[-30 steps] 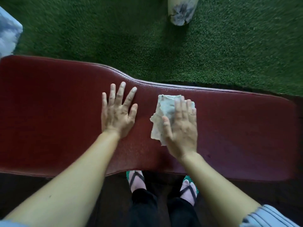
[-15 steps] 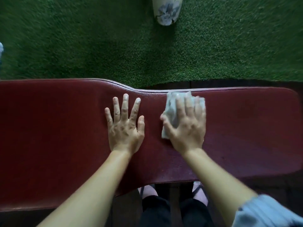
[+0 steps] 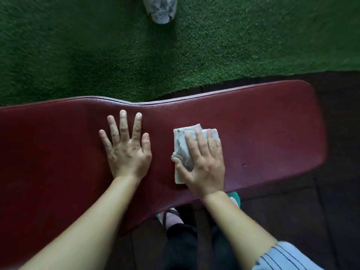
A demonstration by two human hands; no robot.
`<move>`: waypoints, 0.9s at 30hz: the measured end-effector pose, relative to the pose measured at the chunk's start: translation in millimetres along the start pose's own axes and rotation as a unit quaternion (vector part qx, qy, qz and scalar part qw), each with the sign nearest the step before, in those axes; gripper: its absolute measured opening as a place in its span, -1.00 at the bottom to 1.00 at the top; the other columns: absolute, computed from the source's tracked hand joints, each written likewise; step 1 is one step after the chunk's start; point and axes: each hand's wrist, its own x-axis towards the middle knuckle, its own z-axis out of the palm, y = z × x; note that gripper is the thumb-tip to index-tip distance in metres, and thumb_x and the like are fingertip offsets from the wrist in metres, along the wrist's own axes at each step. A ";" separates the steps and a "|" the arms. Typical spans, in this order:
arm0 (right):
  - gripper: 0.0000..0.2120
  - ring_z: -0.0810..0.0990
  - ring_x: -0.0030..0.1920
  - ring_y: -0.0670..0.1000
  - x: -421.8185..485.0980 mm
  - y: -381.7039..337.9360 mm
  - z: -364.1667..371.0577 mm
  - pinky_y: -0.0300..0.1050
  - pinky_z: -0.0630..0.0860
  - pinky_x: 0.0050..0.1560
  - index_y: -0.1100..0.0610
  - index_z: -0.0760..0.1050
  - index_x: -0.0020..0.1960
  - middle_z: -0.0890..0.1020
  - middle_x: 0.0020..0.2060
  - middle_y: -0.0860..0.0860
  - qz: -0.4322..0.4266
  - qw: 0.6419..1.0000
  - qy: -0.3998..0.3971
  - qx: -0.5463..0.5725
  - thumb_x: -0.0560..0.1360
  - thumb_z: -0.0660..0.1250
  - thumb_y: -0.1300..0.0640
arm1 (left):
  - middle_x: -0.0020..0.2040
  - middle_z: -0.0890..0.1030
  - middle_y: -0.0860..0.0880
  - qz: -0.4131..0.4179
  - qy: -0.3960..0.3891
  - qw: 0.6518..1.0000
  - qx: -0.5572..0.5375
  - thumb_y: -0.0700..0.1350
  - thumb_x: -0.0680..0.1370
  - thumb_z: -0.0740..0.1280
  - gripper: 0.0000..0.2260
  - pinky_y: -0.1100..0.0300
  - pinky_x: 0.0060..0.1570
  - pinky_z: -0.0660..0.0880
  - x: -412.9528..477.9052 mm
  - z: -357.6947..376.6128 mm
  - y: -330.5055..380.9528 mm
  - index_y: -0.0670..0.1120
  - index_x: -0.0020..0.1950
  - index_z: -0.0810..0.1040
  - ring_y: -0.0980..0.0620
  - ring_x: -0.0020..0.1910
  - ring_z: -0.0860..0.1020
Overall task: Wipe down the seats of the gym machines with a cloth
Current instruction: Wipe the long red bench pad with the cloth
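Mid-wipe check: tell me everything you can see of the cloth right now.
The cloth is a small pale grey-white rag, folded into a rough rectangle, with darker grey smudges that look like dirt. It lies flat on the dark red padded seat, pressed under the right hand, whose fingers cover most of it; its far and left edges stick out. The left hand lies apart.

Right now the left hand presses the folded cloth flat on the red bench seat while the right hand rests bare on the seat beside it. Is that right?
Not quite: the hands are swapped. The head view shows the right hand pressing the folded cloth flat on the red bench seat, while the left hand rests bare on the seat beside it.
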 end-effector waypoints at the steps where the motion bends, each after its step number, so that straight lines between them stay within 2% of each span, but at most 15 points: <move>1: -0.36 0.19 0.48 0.18 -4.6 7.0 -1.9 0.18 0.08 0.46 0.02 0.36 0.42 0.32 0.45 0.09 0.005 1.000 0.002 -0.004 0.44 0.23 -0.29 | 0.57 0.06 -0.09 0.000 -0.005 1.000 0.000 0.10 0.57 0.00 -0.48 -0.23 0.44 -0.16 0.3 -0.2 -0.6 0.10 0.54 0.12 -0.19 0.54 -0.05; 3: -0.33 0.21 0.46 0.20 -3.7 31.9 -6.0 0.17 0.05 0.46 0.02 0.36 0.42 0.35 0.43 0.10 0.072 0.997 0.024 -0.019 0.42 0.20 -0.32 | 0.58 0.03 -0.08 -0.005 -0.015 1.000 -0.005 0.10 0.57 0.00 -0.48 -0.24 0.44 -0.17 0.8 -0.2 -0.3 0.10 0.54 0.10 -0.18 0.54 -0.08; 6: -0.34 0.23 0.45 0.24 5.5 60.7 -16.6 0.21 0.11 0.45 0.02 0.32 0.43 0.38 0.40 0.15 0.220 0.971 0.090 -0.005 0.44 0.19 -0.30 | 0.57 0.01 -0.11 -0.025 -0.016 0.999 -0.012 0.09 0.57 0.03 -0.48 -0.30 0.44 -0.15 1.6 -1.0 6.2 0.05 0.54 0.12 -0.20 0.54 -0.09; 7: -0.35 0.24 0.44 0.24 3.5 59.6 -17.0 0.22 0.13 0.44 0.03 0.33 0.43 0.40 0.39 0.15 0.234 0.966 0.106 -0.007 0.44 0.21 -0.28 | 0.57 0.03 -0.13 -0.026 -0.015 0.999 -0.019 0.09 0.57 0.05 -0.47 -0.30 0.43 -0.15 1.4 -1.8 10.9 0.01 0.54 0.13 -0.21 0.54 -0.08; 9: -0.38 0.24 0.43 0.24 -8.3 44.8 -14.9 0.22 0.13 0.44 0.06 0.36 0.42 0.40 0.39 0.14 0.197 0.973 0.116 -0.014 0.44 0.27 -0.22 | 0.56 0.07 -0.16 -0.001 -0.010 1.000 -0.029 0.09 0.56 0.07 -0.45 -0.27 0.43 -0.15 -1.7 -2.6 24.0 -0.06 0.53 0.17 -0.21 0.54 -0.04; 12: -0.36 0.16 0.48 0.19 -39.8 17.2 -7.1 0.17 0.03 0.48 0.03 0.32 0.44 0.33 0.44 0.10 0.113 0.992 0.062 0.006 0.44 0.25 -0.23 | 0.55 0.13 -0.14 0.093 -0.019 0.995 -0.032 0.10 0.55 0.07 -0.44 -0.22 0.45 -0.12 -12.8 1.7 47.1 -0.07 0.52 0.19 -0.19 0.54 0.01; 14: -0.35 0.13 0.50 0.16 -48.5 21.9 -5.7 0.13 0.01 0.49 -0.01 0.30 0.45 0.31 0.46 0.08 0.114 0.992 0.048 0.017 0.44 0.23 -0.27 | 0.54 0.18 -0.12 0.156 -0.027 0.987 -0.030 0.09 0.55 0.07 -0.45 -0.21 0.45 -0.08 -17.8 7.0 62.9 -0.08 0.52 0.22 -0.17 0.53 0.06; 16: -0.35 0.19 0.47 0.19 -42.6 45.5 -9.0 0.13 0.04 0.48 -0.02 0.30 0.44 0.35 0.43 0.10 0.159 0.985 0.070 0.013 0.42 0.22 -0.27 | 0.54 0.19 -0.10 0.178 -0.040 0.983 -0.026 0.08 0.56 0.06 -0.46 -0.19 0.46 -0.08 -18.2 11.8 76.1 -0.09 0.52 0.22 -0.15 0.53 0.07; 19: -0.36 0.28 0.42 0.23 -24.0 100.0 -21.1 0.18 0.15 0.44 0.01 0.36 0.41 0.40 0.39 0.12 0.289 0.947 0.137 -0.006 0.42 0.20 -0.27 | 0.56 0.12 -0.08 0.175 -0.053 0.983 -0.007 0.11 0.57 0.01 -0.46 -0.12 0.47 -0.20 -15.7 17.5 88.9 -0.04 0.54 0.16 -0.15 0.54 -0.02; 21: -0.36 0.30 0.41 0.24 -17.7 121.6 -27.8 0.21 0.19 0.41 0.07 0.38 0.40 0.43 0.37 0.13 0.335 0.930 0.152 -0.017 0.45 0.21 -0.27 | 0.57 0.07 -0.06 0.166 -0.055 0.985 0.011 0.13 0.58 -0.01 -0.45 -0.09 0.46 -0.27 -16.9 20.4 92.3 -0.01 0.55 0.11 -0.13 0.55 -0.07; 23: -0.37 0.32 0.39 0.26 -17.9 118.9 -29.0 0.21 0.18 0.41 0.11 0.38 0.40 0.45 0.35 0.15 0.313 0.937 0.150 -0.036 0.47 0.23 -0.25 | 0.57 0.06 -0.05 0.161 -0.055 0.985 0.016 0.13 0.58 -0.01 -0.45 -0.09 0.46 -0.27 -17.6 21.5 93.2 0.00 0.55 0.10 -0.12 0.55 -0.09; 27: -0.36 0.21 0.46 0.22 -33.5 86.1 -24.5 0.19 0.07 0.47 0.07 0.33 0.44 0.37 0.41 0.12 0.148 0.986 0.084 0.006 0.46 0.23 -0.23 | 0.56 0.13 -0.05 0.156 -0.046 0.987 0.008 0.11 0.57 0.02 -0.47 -0.13 0.47 -0.18 -15.1 18.8 93.2 0.00 0.53 0.17 -0.12 0.54 -0.02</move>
